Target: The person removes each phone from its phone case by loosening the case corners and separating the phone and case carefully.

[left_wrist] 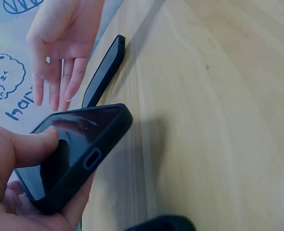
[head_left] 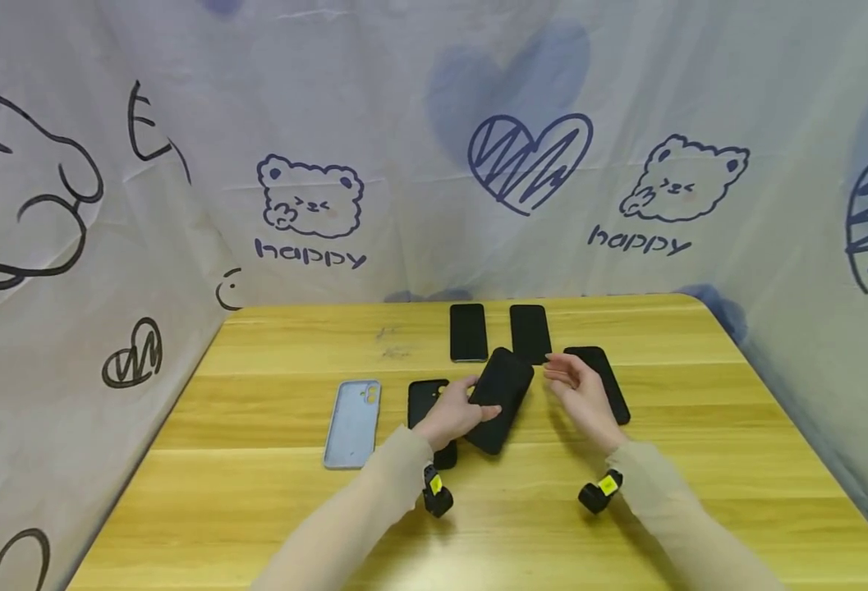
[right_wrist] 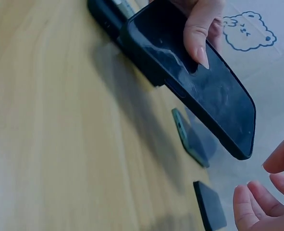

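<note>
My left hand (head_left: 452,413) grips a phone in a black case (head_left: 506,386) above the table, thumb across its screen and fingers underneath. In the left wrist view, the charging-port cutout shows at the near end of the cased phone (left_wrist: 105,120). The screen side faces up, with glare on it, as the right wrist view shows of the phone (right_wrist: 218,103). My right hand (head_left: 585,398) hovers just right of it, fingers loosely bent and holding nothing. Behind that hand lies a black phone (head_left: 614,394). A black phone case (head_left: 422,398) lies partly hidden under the left hand.
A light blue phone case (head_left: 352,427) lies open side up on the left of the wooden table (head_left: 256,410). Toward the back edge lie two dark phones, one on the left (head_left: 468,332) and one on the right (head_left: 530,332). Printed cloth (head_left: 404,164) hangs around the table.
</note>
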`<state>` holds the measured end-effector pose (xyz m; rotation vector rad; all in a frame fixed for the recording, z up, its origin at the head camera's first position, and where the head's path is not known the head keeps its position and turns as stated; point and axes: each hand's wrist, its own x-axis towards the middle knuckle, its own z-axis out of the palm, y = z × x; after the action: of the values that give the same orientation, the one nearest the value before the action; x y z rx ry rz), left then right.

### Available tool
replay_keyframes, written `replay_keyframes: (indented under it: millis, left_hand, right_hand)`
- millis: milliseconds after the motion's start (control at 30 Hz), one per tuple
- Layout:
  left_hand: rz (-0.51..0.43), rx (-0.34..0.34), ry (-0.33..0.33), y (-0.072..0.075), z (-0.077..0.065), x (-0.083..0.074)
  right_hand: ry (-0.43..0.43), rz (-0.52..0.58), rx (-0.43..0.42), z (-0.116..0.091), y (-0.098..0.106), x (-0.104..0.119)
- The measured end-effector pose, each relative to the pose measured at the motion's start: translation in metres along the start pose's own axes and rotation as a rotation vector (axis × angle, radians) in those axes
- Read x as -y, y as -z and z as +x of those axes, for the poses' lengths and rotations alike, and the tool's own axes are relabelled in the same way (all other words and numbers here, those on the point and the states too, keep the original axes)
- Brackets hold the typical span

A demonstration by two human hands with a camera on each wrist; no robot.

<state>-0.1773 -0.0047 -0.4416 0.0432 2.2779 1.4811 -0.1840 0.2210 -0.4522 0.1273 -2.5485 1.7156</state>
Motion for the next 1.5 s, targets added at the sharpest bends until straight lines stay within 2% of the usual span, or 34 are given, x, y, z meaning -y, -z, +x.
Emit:
replay_keyframes:
  millis: [267, 433, 567, 700, 867, 1000, 1133, 1500]
  left_hand:
    - [-0.005, -0.068, -0.073, 0.010, -0.012, 0.008]
    - [-0.028, -0.097, -0.170, 0.018, -0.015, 0.017]
    - [-0.114, -0.093, -0.236, 0.023, -0.017, 0.026]
    - [-0.185, -0.095, -0.266, 0.025, -0.020, 0.032]
    - [-0.229, -0.125, -0.302, 0.030, -0.023, 0.034]
    - [-0.201, -0.160, -0.318, 0.035, -0.025, 0.036]
    - [-0.170, -0.169, -0.333, 0.037, -0.026, 0.038]
    - [-0.160, -0.170, -0.356, 0.036, -0.030, 0.037]
  right_hand:
    - [-0.005, 0.089, 0.016, 0.005, -0.014, 0.017]
    - [-0.037, 0.184, 0.054, 0.008, -0.023, 0.030]
    - [-0.052, 0.268, 0.103, 0.010, -0.030, 0.038]
    - [-0.042, 0.325, 0.134, 0.013, -0.037, 0.046]
    - [-0.052, 0.339, 0.158, 0.016, -0.047, 0.057]
    - [-0.055, 0.330, 0.159, 0.018, -0.053, 0.063]
    - [-0.043, 0.299, 0.153, 0.020, -0.057, 0.067]
    - [-0.039, 0.225, 0.156, 0.023, -0.060, 0.068]
